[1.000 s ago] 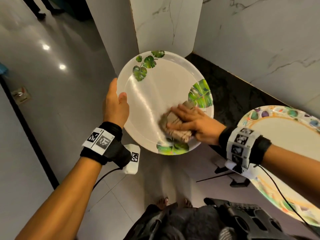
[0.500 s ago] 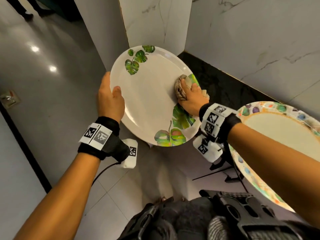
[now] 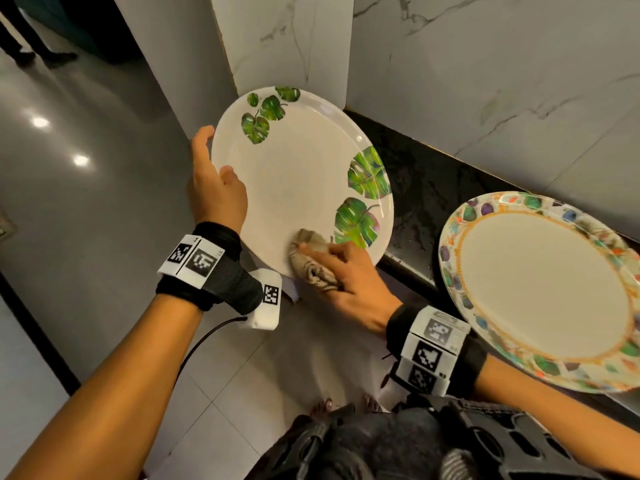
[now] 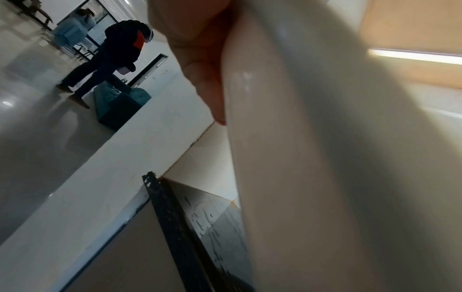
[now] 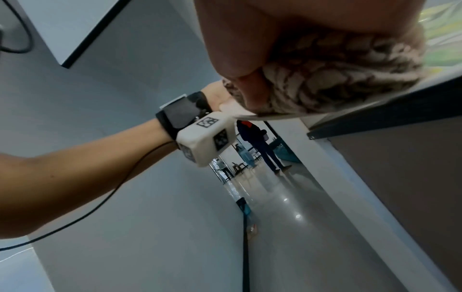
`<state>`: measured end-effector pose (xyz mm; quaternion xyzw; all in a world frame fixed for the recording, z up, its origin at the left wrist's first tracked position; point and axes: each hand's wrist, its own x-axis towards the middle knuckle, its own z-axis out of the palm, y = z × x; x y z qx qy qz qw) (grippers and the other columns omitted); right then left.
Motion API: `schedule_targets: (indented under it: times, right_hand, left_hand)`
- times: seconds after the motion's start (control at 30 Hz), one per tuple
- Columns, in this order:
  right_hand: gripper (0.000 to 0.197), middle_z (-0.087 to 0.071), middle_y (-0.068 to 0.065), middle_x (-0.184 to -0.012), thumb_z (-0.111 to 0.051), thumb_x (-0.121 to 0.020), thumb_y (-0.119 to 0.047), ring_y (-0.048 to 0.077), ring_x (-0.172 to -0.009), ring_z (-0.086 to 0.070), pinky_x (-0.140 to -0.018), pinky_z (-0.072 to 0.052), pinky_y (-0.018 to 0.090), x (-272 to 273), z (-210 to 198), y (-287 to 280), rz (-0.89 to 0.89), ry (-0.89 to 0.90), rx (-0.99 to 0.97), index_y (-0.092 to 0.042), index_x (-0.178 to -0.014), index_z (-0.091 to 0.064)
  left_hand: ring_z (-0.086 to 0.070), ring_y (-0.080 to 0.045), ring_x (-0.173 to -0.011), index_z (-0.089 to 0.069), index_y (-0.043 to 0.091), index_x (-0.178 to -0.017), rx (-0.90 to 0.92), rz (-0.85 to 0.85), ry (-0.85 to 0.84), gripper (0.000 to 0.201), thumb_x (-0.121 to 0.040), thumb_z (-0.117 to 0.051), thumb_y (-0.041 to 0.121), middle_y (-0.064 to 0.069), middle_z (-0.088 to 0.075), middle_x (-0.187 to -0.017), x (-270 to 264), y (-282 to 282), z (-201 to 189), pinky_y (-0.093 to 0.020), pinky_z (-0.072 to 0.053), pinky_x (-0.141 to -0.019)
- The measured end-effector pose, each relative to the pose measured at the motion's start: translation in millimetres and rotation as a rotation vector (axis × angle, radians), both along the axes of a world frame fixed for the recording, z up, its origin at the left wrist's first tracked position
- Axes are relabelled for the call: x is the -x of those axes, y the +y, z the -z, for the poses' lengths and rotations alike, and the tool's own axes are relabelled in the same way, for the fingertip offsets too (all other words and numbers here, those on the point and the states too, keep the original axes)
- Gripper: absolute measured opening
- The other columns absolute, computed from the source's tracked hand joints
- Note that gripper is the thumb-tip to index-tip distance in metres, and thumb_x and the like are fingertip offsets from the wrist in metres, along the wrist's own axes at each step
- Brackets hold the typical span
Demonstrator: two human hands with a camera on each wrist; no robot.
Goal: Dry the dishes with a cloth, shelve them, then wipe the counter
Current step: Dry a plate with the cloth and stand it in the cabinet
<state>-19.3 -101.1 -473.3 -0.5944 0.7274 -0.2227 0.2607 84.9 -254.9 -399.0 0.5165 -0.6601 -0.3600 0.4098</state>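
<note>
A white plate with green leaf prints [image 3: 298, 178] is held tilted over the counter's left end. My left hand [image 3: 214, 188] grips its left rim, thumb on the face and fingers behind; the left wrist view shows the plate's underside [image 4: 312, 158]. My right hand [image 3: 346, 275] presses a bunched beige patterned cloth [image 3: 311, 261] on the plate's lower rim. In the right wrist view the cloth [image 5: 337, 79] is wadded under my thumb against that rim.
A second plate with a colourful speckled border [image 3: 540, 289] lies on the black stone counter [image 3: 433, 188], overhanging its front edge. Marble wall panels rise behind. Grey tiled floor spreads to the left, where a person [image 4: 107, 57] stands far off.
My right hand has slid the cloth from the plate's right rim down to its lower rim. The plate has turned a little in my left hand.
</note>
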Motion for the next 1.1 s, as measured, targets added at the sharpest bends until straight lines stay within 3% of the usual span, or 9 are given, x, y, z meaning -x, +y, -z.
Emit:
schedule_targets:
  times: [0.07, 0.2, 0.27, 0.33, 0.43, 0.6, 0.77, 0.97, 1.1]
  right_hand:
    - [0.047, -0.062, 0.009, -0.114, -0.051, -0.081, -0.018, 0.027, -0.1, -0.058, -0.087, -0.05, 0.045, -7, -13, 0, -0.051, -0.223, 0.062, -0.019, -0.128, -0.056]
    - [0.032, -0.069, -0.009, -0.085, -0.048, -0.082, 0.012, -0.004, -0.075, -0.063, -0.072, -0.052, 0.015, 7, -64, 5, 0.239, -0.744, 0.196, -0.006, -0.103, -0.063]
    - [0.043, -0.07, -0.015, -0.08, -0.042, -0.083, 0.018, -0.004, -0.078, -0.065, -0.075, -0.054, 0.019, 28, -71, -1, 0.485, -0.767, 0.393, -0.017, -0.096, -0.063]
    - [0.038, -0.068, -0.005, -0.103, -0.044, -0.086, 0.006, 0.012, -0.1, -0.064, -0.094, -0.051, 0.036, 54, -63, -17, 0.716, -0.648, 0.499, -0.016, -0.111, -0.062]
    - [0.042, -0.056, 0.003, -0.131, -0.048, -0.092, -0.015, 0.019, -0.122, -0.051, -0.109, -0.038, 0.035, 91, -44, -45, 0.854, -0.465, 0.437, -0.016, -0.134, -0.049]
    - [0.057, -0.049, 0.009, -0.135, -0.047, -0.083, -0.034, 0.033, -0.124, -0.044, -0.109, -0.032, 0.045, 96, -50, -95, 0.628, -0.259, 0.262, -0.03, -0.138, -0.037]
    - [0.059, -0.005, 0.011, -0.158, -0.046, -0.094, -0.033, 0.033, -0.145, 0.0, -0.117, 0.006, 0.05, 45, -61, -111, 0.089, 0.051, 0.239, -0.025, -0.148, -0.021]
    - [0.066, -0.016, 0.017, -0.153, -0.04, -0.08, -0.034, 0.023, -0.141, 0.003, -0.113, 0.021, 0.036, 2, -4, -18, -0.444, 0.332, 0.381, -0.023, -0.144, -0.03]
    - [0.064, -0.011, 0.001, -0.154, -0.044, -0.086, -0.03, 0.021, -0.144, -0.005, -0.113, -0.014, 0.061, 32, 29, 49, -0.38, 0.254, 0.224, -0.043, -0.143, -0.016]
  left_hand:
    - [-0.049, -0.024, -0.122, -0.036, 0.019, -0.14, -0.001, 0.011, -0.02, 0.053, -0.092, -0.037, -0.005, -0.008, -0.048, -0.137, 1, 1, -3, -0.031, -0.047, -0.097]
    - [-0.047, -0.027, -0.125, -0.035, 0.016, -0.143, 0.037, 0.049, -0.076, 0.054, -0.092, -0.036, -0.004, -0.012, -0.047, -0.138, -3, 4, -4, -0.03, -0.042, -0.1]
    - [-0.048, -0.027, -0.123, -0.035, 0.016, -0.143, 0.059, 0.069, -0.099, 0.053, -0.093, -0.036, -0.003, -0.013, -0.048, -0.137, -7, 8, -6, -0.028, -0.042, -0.097]
    - [-0.049, -0.026, -0.121, -0.035, 0.014, -0.143, 0.065, 0.094, -0.09, 0.051, -0.094, -0.036, -0.001, -0.013, -0.049, -0.136, -10, 16, -7, -0.025, -0.042, -0.093]
    - [-0.051, -0.029, -0.118, -0.037, 0.01, -0.141, 0.057, 0.118, -0.069, 0.046, -0.095, -0.037, 0.001, -0.014, -0.052, -0.132, -12, 26, -6, -0.025, -0.043, -0.09]
    - [-0.053, -0.028, -0.115, -0.038, 0.007, -0.14, 0.032, 0.18, -0.042, 0.043, -0.098, -0.04, 0.007, -0.015, -0.054, -0.13, -8, 31, -10, -0.016, -0.042, -0.084]
    - [-0.054, -0.033, -0.118, -0.046, 0.004, -0.134, 0.026, 0.209, -0.025, 0.054, -0.087, -0.042, 0.03, -0.018, -0.057, -0.128, -10, 28, -14, -0.045, -0.045, -0.099]
    - [-0.053, -0.032, -0.115, -0.044, 0.009, -0.136, 0.016, 0.054, -0.114, 0.04, -0.097, -0.039, 0.008, -0.017, -0.056, -0.129, -18, 23, -1, -0.032, -0.042, -0.093]
    - [-0.051, -0.03, -0.117, -0.038, 0.015, -0.141, 0.019, 0.041, -0.083, 0.045, -0.097, -0.036, 0.005, -0.015, -0.053, -0.131, -24, 21, -9, -0.034, -0.045, -0.095]
